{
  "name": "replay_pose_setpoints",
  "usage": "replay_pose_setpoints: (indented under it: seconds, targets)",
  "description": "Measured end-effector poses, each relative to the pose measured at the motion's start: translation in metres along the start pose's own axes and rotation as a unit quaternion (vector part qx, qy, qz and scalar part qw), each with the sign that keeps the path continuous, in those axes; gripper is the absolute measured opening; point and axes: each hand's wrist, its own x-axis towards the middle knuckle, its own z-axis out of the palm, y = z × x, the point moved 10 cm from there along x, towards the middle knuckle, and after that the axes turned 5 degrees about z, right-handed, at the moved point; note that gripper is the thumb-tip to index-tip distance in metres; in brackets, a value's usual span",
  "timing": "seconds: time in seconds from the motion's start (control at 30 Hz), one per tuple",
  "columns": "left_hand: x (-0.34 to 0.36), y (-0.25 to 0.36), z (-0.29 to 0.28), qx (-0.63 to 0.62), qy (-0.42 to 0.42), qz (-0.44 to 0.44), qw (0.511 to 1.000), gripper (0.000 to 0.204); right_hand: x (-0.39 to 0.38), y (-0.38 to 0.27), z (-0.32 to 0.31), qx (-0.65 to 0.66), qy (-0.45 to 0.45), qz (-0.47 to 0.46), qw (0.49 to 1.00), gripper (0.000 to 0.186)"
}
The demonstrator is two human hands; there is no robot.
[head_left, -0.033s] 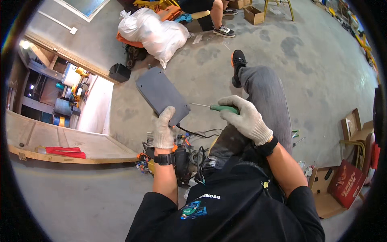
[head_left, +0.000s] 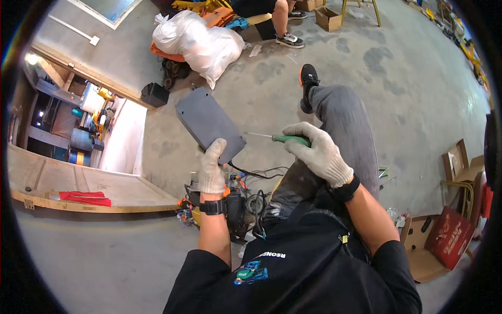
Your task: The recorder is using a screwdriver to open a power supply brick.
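Both hands wear light knitted work gloves. The left hand (head_left: 212,166) is closed on the near edge of a flat dark grey rectangular panel (head_left: 208,123), thumb over its near corner, holding it tilted above the concrete floor (head_left: 408,94). The right hand (head_left: 319,153) is closed around the green handle of a screwdriver (head_left: 280,138); its thin metal shaft points toward the left hand and ends just short of the panel's near right corner.

Directly below the left hand, a dark device with exposed coloured wiring (head_left: 230,201) sits on the floor, and black cables run from it up toward the panel's near edge. A black wristwatch (head_left: 213,207) is on the left wrist. Beyond the right hand, the person's grey-trousered leg (head_left: 345,131) stretches out, ending in a black shoe (head_left: 308,78).

Left of the left hand lies a wooden board (head_left: 78,183) carrying a red tool (head_left: 83,198). Beyond the panel is a white plastic sack (head_left: 196,44). Right of the right hand, cardboard boxes (head_left: 449,230) stand on the floor. Another person's leg (head_left: 280,21) is visible far beyond both hands.
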Motion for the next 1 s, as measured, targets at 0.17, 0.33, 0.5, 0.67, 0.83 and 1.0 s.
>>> replay_pose_setpoints:
  seconds: [0.17,0.33,0.5,0.67,0.83,1.0]
  targets:
    - [-0.006,0.0,0.0,-0.001,-0.006,-0.001,1.0,0.052,0.003,0.01,0.001,0.005,-0.006,0.04,0.999,0.033]
    - [-0.008,0.008,0.008,-0.003,-0.004,0.004,1.0,0.057,0.002,-0.001,0.006,-0.011,-0.019,-0.048,0.999,0.033]
    - [-0.012,0.018,0.013,0.015,-0.008,0.039,0.999,0.06,0.002,0.002,0.005,-0.026,-0.017,-0.038,0.999,0.034]
    - [-0.004,0.001,0.001,0.041,-0.005,0.019,0.999,0.055,0.003,0.002,0.005,-0.06,-0.012,-0.047,0.997,0.032]
    - [0.0,-0.006,-0.002,0.042,-0.009,0.021,0.999,0.052,0.0,-0.006,0.006,-0.049,0.008,-0.085,0.995,0.031]
    - [-0.007,0.024,0.018,0.073,-0.016,0.093,0.993,0.062,-0.001,-0.006,0.004,-0.076,0.016,-0.047,0.996,0.03]
